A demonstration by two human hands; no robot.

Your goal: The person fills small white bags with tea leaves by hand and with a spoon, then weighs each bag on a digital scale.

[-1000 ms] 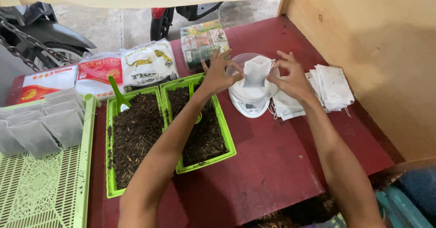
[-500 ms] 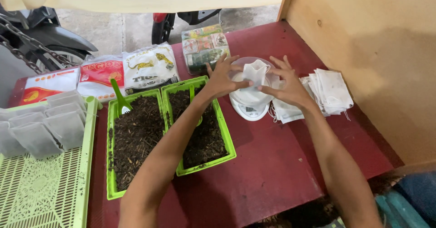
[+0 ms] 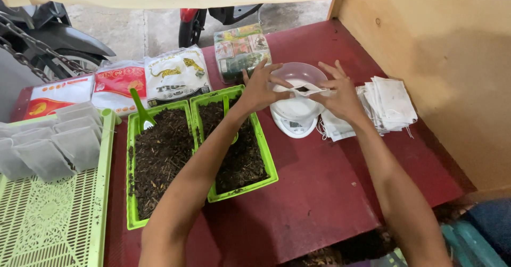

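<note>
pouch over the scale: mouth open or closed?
Open. Both hands, left hand and right hand, pull the white pouch apart above the bowl; a dark gap shows between its edges.

- White pouch (image 3: 307, 90) between both hands — its lower part hidden inside the clear bowl (image 3: 298, 73)
- Scale (image 3: 291, 122) display, below the grip — too small to read

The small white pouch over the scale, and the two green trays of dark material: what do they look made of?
Small white pouch: probably thin non-woven filter fabric, matte, limp, slightly translucent. Green trays: moulded plastic, evenly bright and smooth-rimmed. Both hands pinch the pouch.
</note>
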